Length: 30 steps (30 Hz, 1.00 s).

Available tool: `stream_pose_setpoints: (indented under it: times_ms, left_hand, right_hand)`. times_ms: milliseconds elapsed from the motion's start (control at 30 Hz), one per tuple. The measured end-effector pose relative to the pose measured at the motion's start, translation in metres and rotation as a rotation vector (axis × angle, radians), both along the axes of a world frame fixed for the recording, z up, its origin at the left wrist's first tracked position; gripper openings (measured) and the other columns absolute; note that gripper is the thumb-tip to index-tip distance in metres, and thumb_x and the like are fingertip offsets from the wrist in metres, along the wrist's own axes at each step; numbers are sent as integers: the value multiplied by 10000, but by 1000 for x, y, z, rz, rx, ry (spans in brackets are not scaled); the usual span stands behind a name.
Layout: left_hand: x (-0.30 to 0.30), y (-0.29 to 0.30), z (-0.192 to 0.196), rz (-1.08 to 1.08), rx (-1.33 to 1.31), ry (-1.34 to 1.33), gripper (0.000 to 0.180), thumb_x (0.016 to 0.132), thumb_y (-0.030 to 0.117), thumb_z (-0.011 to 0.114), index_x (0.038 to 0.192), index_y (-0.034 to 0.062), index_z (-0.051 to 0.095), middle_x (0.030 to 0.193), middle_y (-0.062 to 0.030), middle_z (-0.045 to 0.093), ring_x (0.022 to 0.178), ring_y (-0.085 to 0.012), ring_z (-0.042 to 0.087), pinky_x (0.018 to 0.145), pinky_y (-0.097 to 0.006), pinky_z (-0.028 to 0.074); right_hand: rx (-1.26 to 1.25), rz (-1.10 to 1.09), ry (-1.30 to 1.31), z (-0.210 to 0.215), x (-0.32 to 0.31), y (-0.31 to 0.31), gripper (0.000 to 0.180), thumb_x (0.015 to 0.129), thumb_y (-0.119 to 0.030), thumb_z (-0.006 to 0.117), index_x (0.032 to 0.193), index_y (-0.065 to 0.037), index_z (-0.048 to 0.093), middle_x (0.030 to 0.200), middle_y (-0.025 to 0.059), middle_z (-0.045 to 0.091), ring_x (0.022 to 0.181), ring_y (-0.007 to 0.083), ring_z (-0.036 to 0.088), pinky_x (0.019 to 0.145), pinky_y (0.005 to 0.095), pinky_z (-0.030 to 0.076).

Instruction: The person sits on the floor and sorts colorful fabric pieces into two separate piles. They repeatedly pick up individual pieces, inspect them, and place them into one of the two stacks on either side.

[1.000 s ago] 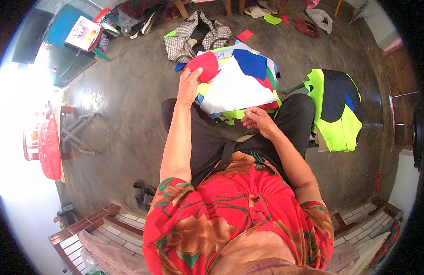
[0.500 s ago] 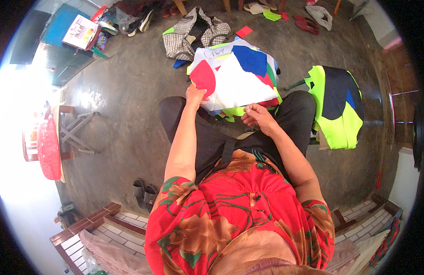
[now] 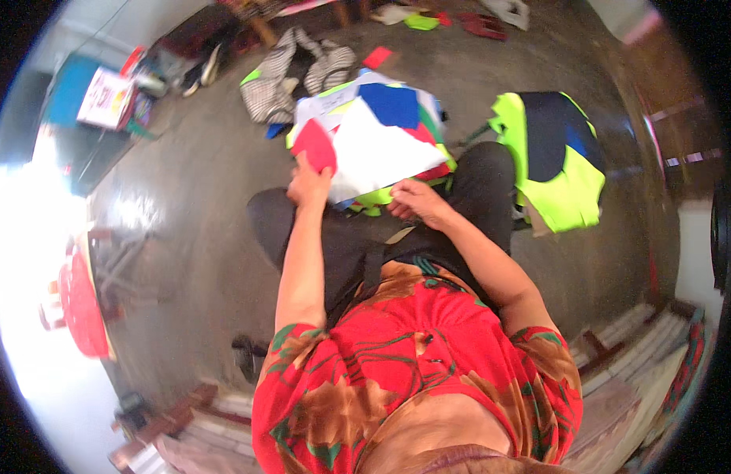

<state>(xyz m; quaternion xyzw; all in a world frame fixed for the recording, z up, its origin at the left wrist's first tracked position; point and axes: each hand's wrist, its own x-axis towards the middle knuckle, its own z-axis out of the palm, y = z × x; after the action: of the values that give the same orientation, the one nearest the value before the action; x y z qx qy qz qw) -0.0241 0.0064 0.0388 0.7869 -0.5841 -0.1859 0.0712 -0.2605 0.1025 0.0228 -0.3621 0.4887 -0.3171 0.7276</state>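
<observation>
My left hand (image 3: 308,185) is closed on a rounded red cloth piece (image 3: 314,144), gripping its lower edge at the left side of a cloth heap. Beside it a large white cloth piece (image 3: 381,152) lies on top of the heap, with a blue cloth piece (image 3: 389,104) at its far side. My right hand (image 3: 422,204) hovers by the heap's near edge with its fingers curled in. Whether anything small is between those fingers is hidden. Neon yellow, green and grey cloth edges stick out from under the white piece.
To the right, neon yellow and black cloth (image 3: 567,158) is draped over a support. A checked cloth bundle (image 3: 274,83) lies beyond the heap, near a small red scrap (image 3: 376,58). A red plastic item (image 3: 82,304) stands at the left, and dark sandals (image 3: 247,355) lie near the bench.
The whole view has shifted and tilted. My left hand has brought the red cloth piece a little away from the white one, turning it more upright. My right hand stays near the heap's edge.
</observation>
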Motion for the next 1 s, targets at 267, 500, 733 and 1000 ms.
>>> stream_pose_setpoints:
  times_ms: [267,500,733,1000]
  left_hand:
    - [12,7,-22,-354,-287,-312,565,766,341,675,1268,157,493,1311,-124,429,1187,-321,432,921,-482,414]
    - [17,0,-38,-455,-294,-37,605,776,225,662,1313,85,419,1279,-172,443,1142,-371,458,929,-463,411]
    - [21,1,-45,-480,-333,36,608,780,188,659,1317,61,403,1278,-203,432,1132,-394,456,941,-450,408]
    - [28,-2,-56,-510,-395,66,620,775,174,671,1319,59,397,1281,-201,425,1124,-400,458,947,-454,402]
  right_hand:
    - [-60,12,-22,-8,10,-2,236,886,-263,555,1004,-59,549,843,91,623,714,160,613,604,274,492]
    - [-109,-32,-46,1,11,0,241,877,-263,569,984,-48,553,808,77,606,699,155,606,594,274,488]
    - [-418,-254,-42,69,-33,18,129,893,-172,565,945,-53,571,825,36,605,734,94,571,650,248,476]
    - [-805,-685,1171,114,-174,58,280,771,-31,638,1040,-96,599,1072,72,605,1001,244,582,826,338,486]
